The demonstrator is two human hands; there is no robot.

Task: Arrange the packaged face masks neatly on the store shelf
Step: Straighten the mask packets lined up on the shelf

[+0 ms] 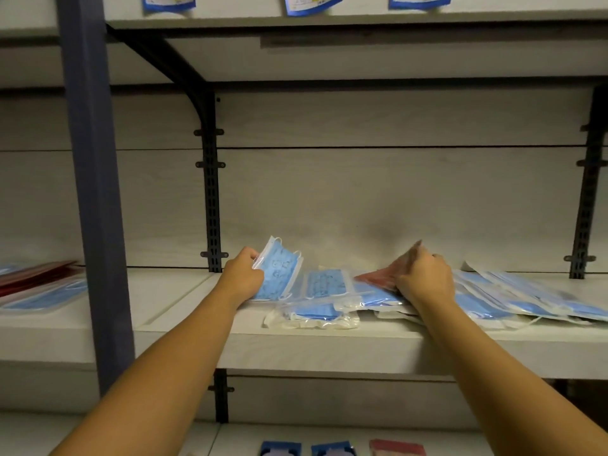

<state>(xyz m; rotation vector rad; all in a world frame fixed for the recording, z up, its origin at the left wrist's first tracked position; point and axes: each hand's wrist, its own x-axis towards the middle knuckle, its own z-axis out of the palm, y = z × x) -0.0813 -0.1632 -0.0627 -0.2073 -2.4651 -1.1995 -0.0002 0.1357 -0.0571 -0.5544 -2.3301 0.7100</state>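
Note:
My left hand grips a clear pack of blue face masks and tilts it up on edge at the left end of the pile. My right hand holds a red mask pack by its upper edge, lifted at an angle over other packs. Between the hands lie flat blue packs and one nearer the shelf's front edge. A fanned row of blue packs stretches to the right. All rest on the pale shelf.
A blue upright post divides the bays; the left bay holds red and blue packs. Black slotted brackets run up the back wall. Price tags hang from the shelf above. More packs sit on the shelf below.

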